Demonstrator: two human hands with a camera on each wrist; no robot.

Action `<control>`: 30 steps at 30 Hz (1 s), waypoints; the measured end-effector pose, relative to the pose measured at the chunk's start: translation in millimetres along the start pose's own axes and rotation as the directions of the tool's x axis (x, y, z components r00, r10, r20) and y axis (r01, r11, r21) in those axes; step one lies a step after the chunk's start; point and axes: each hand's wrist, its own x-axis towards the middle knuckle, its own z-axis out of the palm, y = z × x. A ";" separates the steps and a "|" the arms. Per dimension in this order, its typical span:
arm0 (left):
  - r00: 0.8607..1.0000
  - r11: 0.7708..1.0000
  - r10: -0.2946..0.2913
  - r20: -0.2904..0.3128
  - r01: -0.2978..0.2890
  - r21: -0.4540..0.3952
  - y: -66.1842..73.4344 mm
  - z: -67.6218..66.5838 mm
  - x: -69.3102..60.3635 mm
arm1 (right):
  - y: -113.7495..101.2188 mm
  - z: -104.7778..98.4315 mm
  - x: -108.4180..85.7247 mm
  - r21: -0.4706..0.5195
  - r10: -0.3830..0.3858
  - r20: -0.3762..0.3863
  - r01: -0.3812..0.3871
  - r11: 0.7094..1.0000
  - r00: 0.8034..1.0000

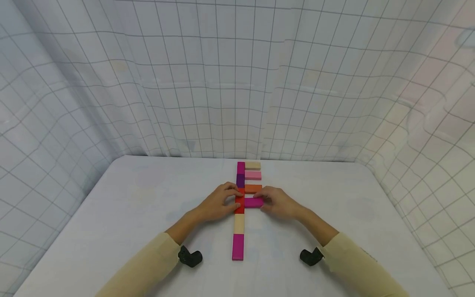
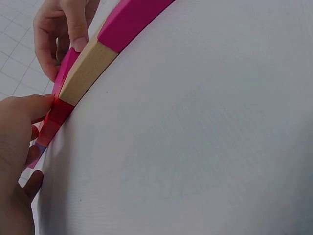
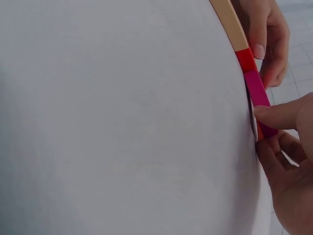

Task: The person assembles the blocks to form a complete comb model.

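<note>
Several coloured blocks form a straight row on the table, with shorter side pieces branching to the right. My right hand (image 1: 281,203) pinches the outer end of a magenta block (image 1: 252,202) between thumb and fingers; its inner end meets the row. On the row's left, my left hand (image 1: 219,201) grips at the red blocks (image 1: 239,208) with bent fingers and thumb, the tips partly over their edge. The right wrist view shows my right thumb on top of the magenta block (image 3: 256,88). In the left wrist view, my left thumb touches a red block (image 2: 61,111).
Beyond my hands the row has a purple block (image 1: 240,180) and a magenta one (image 1: 241,167). Orange (image 1: 253,189), pink (image 1: 253,175) and cream (image 1: 253,166) blocks branch right. Nearer lie a plain wood block (image 1: 239,224) and another magenta block (image 1: 238,246). A gridded curtain (image 1: 237,82) hangs behind.
</note>
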 end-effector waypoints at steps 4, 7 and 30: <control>1.000 1.000 0.007 0.001 -0.007 0.017 -1.9 1.1 0.8 | -2.9 1.6 0.4 -0.079 0.024 0.002 -0.024 0.997 1.000; 1.000 1.000 0.012 0.003 -0.012 0.026 -2.1 1.2 1.2 | -3.8 1.7 0.2 -0.130 0.019 -0.006 -0.019 0.991 1.000; 1.000 1.000 -0.008 -0.005 0.008 0.025 1.0 1.0 0.9 | -4.9 4.2 4.6 -0.226 -0.008 -0.037 -0.001 0.974 0.999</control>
